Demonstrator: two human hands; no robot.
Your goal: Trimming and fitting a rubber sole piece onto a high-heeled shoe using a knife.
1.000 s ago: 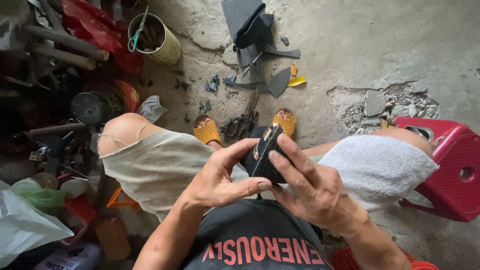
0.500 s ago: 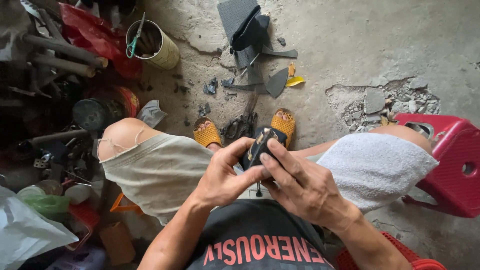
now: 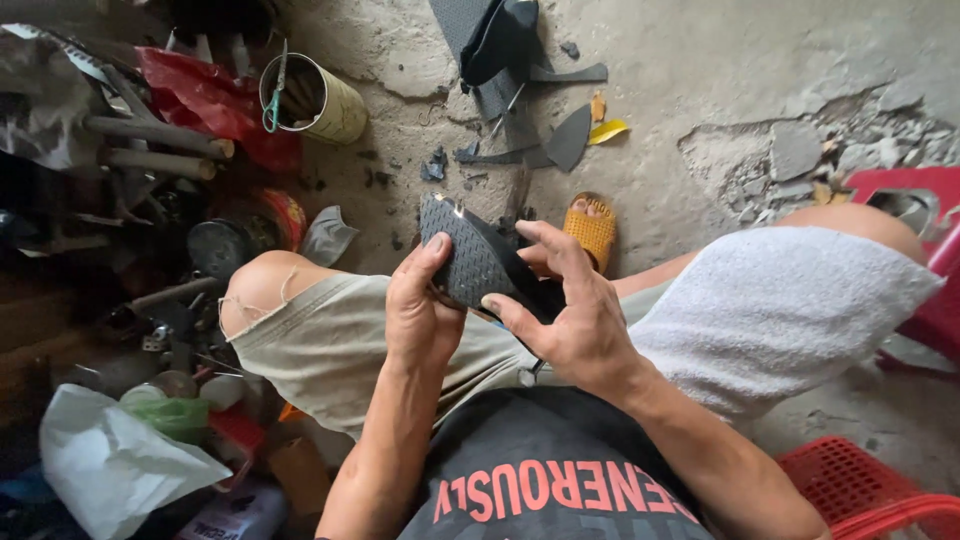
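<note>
Seen from above, a seated person's knees spread over a cracked concrete floor (image 3: 700,80). Both hands grip a dark, diamond-textured rubber sole piece (image 3: 470,255) above the lap, its long axis tilted up-left: left hand (image 3: 420,320) clasps its lower-left edge, right hand (image 3: 565,315) its right side.

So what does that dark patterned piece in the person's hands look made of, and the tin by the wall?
The dark piece looks like matte black rubber sheet: fine raised diamond tread, and it appears to bend between the left hand and right hand. The can seems to be thin metal with a yellowish coat, open-topped and holding tools; it could be coated card.
</note>
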